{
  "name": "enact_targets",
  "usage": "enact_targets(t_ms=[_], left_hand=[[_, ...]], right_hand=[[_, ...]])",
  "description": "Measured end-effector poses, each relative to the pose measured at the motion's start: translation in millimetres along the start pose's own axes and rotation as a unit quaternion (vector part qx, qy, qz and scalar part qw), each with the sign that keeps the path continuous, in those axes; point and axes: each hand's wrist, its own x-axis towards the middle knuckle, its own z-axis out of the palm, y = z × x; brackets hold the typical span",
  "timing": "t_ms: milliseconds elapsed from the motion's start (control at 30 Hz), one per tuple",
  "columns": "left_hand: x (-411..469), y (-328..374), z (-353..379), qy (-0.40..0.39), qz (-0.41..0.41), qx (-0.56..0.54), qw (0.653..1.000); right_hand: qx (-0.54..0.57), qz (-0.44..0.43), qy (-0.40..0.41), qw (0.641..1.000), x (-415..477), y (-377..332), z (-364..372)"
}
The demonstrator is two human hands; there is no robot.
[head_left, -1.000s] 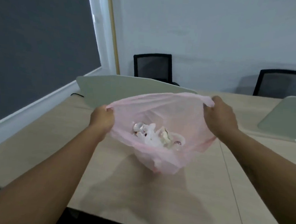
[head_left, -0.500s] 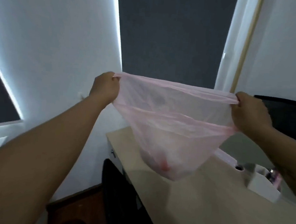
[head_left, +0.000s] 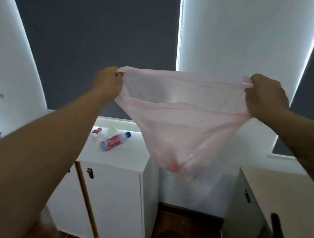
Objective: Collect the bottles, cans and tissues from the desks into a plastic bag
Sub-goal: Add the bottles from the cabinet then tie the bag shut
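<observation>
I hold a thin pink plastic bag (head_left: 181,128) stretched wide in the air at chest height. My left hand (head_left: 108,83) grips its left rim and my right hand (head_left: 265,96) grips its right rim. Blurred items, one of them red, sag in the bag's bottom. On the white cabinet (head_left: 114,186) below my left hand lies a clear bottle (head_left: 114,141) with a red label and blue cap. Behind it lie a crumpled tissue (head_left: 112,129) and a small red-and-white container (head_left: 96,131).
A light wooden desk (head_left: 284,200) with a dark handle stands at the right, a black chair edge (head_left: 276,235) beside it. Between cabinet and desk runs a gap of dark wood floor (head_left: 183,230). Dark blinds and white wall fill the background.
The view has swung left from the wooden desks to the white cabinet. The bag has stayed stretched between both hands and risen off the desk.
</observation>
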Motion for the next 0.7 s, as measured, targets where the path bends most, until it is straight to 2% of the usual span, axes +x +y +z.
enact_targets(t_ms=[200, 333, 467, 600, 700], left_hand=[[59.2, -156.6, -48.1, 0.002, -0.053, 0.085, 0.995], [99.4, -241.0, -77.6, 0.022, -0.089, 0.116, 0.989], [135.1, -325.1, -97.8, 0.054, -0.128, 0.123, 0.983], [161.2, -394.0, -107.4, 0.092, -0.172, 0.144, 0.970], [174.7, -438.4, -100.9, 0.128, -0.189, 0.169, 0.959]], right_hand=[[0.080, -0.050, -0.062, 0.994, 17.5, -143.5, 151.3], [0.150, -0.080, -0.136, 0.976, 27.2, -229.9, 243.7], [0.202, -0.122, -0.162, 0.958, 42.3, -309.5, 334.2], [0.274, -0.116, -0.197, 0.934, 53.4, -394.3, 422.8], [0.366, -0.084, -0.214, 0.902, 66.7, -451.5, 487.9]])
